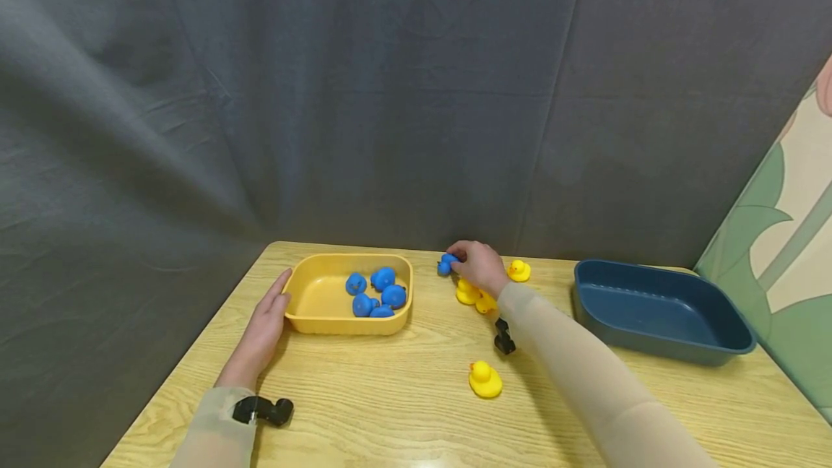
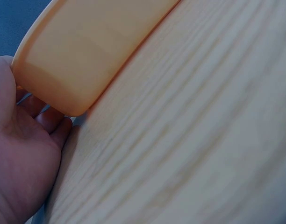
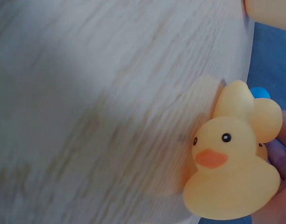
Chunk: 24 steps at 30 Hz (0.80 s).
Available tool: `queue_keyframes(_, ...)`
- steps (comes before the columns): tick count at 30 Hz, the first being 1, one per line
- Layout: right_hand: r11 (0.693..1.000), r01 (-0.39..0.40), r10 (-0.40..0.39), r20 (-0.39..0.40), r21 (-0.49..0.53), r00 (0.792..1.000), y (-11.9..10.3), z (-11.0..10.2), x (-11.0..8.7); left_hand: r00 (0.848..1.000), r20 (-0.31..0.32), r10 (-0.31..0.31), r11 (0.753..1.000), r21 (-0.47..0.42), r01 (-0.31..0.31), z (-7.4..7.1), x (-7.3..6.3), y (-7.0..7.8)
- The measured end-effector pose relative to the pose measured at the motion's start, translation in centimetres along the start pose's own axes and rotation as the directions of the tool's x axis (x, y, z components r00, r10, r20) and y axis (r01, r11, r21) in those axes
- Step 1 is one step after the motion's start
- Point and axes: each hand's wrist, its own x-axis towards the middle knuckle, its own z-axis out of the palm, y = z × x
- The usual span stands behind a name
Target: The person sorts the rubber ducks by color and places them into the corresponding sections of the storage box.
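My left hand (image 1: 261, 323) rests along the outer left wall of a yellow tub (image 1: 318, 326), its fingers touching the corner in the left wrist view. Inside the tub lie several blue rubber ducks (image 1: 393, 297). At the table's back, my right hand (image 1: 482, 266) pinches another blue rubber duck (image 1: 445, 266) between thumb and fingers. Under that hand sit yellow rubber ducks (image 1: 466, 292), partly hidden by it. The right wrist view shows a yellow duck (image 3: 227, 177) up close, with only a bit of blue (image 3: 260, 92) behind; the fingertips are hidden there.
A dark blue tub (image 1: 663, 345) stands at the right of the wooden table (image 1: 364, 396). One yellow duck (image 1: 518, 271) sits behind the right wrist, another (image 1: 484, 380) nearer the front. A grey curtain (image 1: 403, 107) hangs along the back edge.
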Motion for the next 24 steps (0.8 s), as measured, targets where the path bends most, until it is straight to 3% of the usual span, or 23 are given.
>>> queue_keyframes(9,0.998,0.063,-0.062,-0.021,0.018,0.998,-1.6,-1.0,-0.2,1.0,0.004,0.009,1.0,0.024,-0.009,-0.2,0.0,-0.1)
queue_keyframes(24,0.977,0.158,-0.148,-0.075,0.146,0.986,-5.5,-2.2,-1.5,1.0,0.007,-0.004,1.0,0.011,0.004,-0.3,0.6,-0.7)
